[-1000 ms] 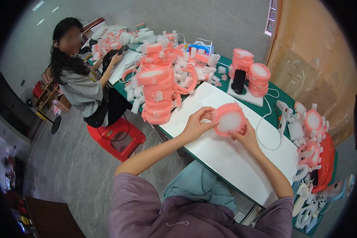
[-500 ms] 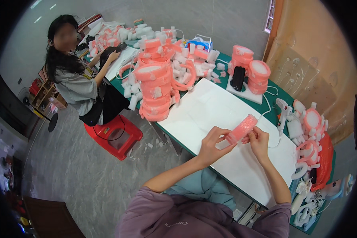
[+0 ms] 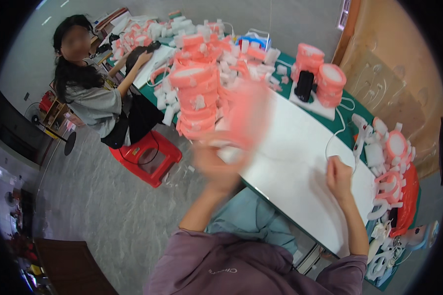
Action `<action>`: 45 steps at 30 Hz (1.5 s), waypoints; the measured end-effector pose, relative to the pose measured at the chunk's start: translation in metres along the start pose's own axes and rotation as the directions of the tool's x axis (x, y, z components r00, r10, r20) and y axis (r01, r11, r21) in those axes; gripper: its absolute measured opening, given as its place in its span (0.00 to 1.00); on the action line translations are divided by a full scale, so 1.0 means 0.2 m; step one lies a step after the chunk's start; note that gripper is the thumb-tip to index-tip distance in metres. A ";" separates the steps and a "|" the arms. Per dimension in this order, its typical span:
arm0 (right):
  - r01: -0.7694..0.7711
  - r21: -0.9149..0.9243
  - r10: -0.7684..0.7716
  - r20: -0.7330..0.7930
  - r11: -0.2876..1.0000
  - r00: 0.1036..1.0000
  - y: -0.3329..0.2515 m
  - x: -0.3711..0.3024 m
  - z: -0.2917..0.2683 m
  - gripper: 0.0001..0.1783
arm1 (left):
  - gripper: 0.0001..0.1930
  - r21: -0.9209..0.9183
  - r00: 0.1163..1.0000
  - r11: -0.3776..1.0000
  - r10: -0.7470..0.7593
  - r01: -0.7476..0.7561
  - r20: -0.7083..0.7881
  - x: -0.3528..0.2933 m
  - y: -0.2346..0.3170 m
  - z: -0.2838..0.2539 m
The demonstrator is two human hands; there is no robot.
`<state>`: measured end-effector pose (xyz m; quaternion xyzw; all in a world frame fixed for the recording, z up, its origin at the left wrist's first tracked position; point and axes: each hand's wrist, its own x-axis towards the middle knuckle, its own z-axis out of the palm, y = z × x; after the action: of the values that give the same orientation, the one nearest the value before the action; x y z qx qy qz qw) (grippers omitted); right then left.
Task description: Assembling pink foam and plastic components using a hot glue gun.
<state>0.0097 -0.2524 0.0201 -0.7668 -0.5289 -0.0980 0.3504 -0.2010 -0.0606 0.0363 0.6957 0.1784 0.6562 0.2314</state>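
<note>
Blurred pink foam piece (image 3: 248,110) now in left grip (image 3: 216,164) alone, fingers partly curled on it, near tall pink-and-white foam stack (image 3: 197,101); right grip (image 3: 339,176) off it, curled closed, contents not visible: two-handed handling over

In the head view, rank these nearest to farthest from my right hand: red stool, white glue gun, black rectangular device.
1. White glue gun, just beyond your right hand.
2. Black rectangular device, farther back, on a white slab.
3. Red stool, far left, on the floor.
</note>
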 end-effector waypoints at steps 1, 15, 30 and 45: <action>-0.033 -0.062 0.033 -0.004 0.997 0.999 0.05 -0.06 -0.07 0.03 | 0.20 0.108 0.954 0.991 0.101 -0.073 -0.284 0.09 -0.07 -0.06; -0.211 -0.474 0.448 0.470 0.855 0.760 -0.11 -1.57 -0.19 0.03 | 0.19 -0.257 0.917 0.962 -0.179 0.089 -0.356 0.22 -0.16 -0.34; 0.072 0.068 -0.090 0.307 0.995 0.947 -0.24 -0.33 -0.27 0.07 | 0.23 -0.448 0.893 0.780 -0.315 0.437 0.322 0.05 -0.15 0.06; 0.160 -0.279 -0.229 -0.234 0.947 0.945 -0.25 0.13 0.01 0.12 | 0.26 -0.596 0.894 0.692 -0.171 0.408 0.415 -0.16 0.14 0.19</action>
<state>-0.0239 -0.2218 0.0552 -0.7293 -0.5341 -0.3007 0.3040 -0.1670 -0.1050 0.0251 0.6266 -0.0009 0.5053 0.5934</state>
